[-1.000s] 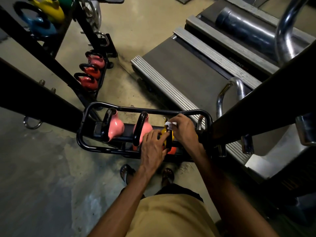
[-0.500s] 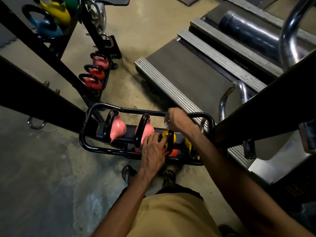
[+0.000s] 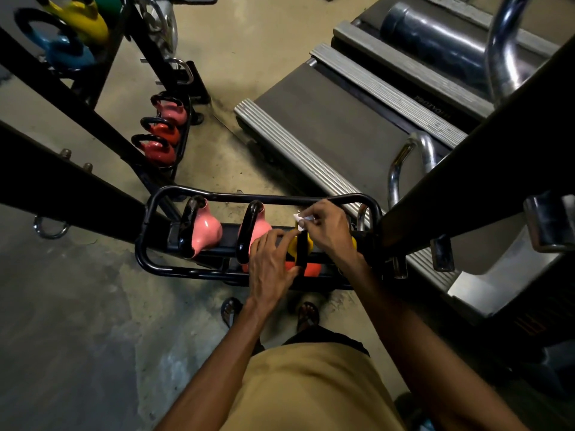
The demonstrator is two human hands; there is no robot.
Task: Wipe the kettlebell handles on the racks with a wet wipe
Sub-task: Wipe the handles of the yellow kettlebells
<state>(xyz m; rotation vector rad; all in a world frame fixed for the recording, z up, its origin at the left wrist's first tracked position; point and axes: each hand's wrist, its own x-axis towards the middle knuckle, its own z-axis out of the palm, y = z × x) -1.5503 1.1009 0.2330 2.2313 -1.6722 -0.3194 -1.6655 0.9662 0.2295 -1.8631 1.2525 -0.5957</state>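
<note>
A person leans over the black rack, left hand closed on the black handle of a yellow kettlebell, right hand pinching a wet wipe at its top. The small wipe could slip between the bars. Visible: 2 pink kettlebells beside it; 3 more on the rack beyond; 1 wipe.

Kettlebells sit in rack, treadmill behind.

Right hand back from the far rail onto the yellow kettlebell's handle, wipe showing again.
</note>
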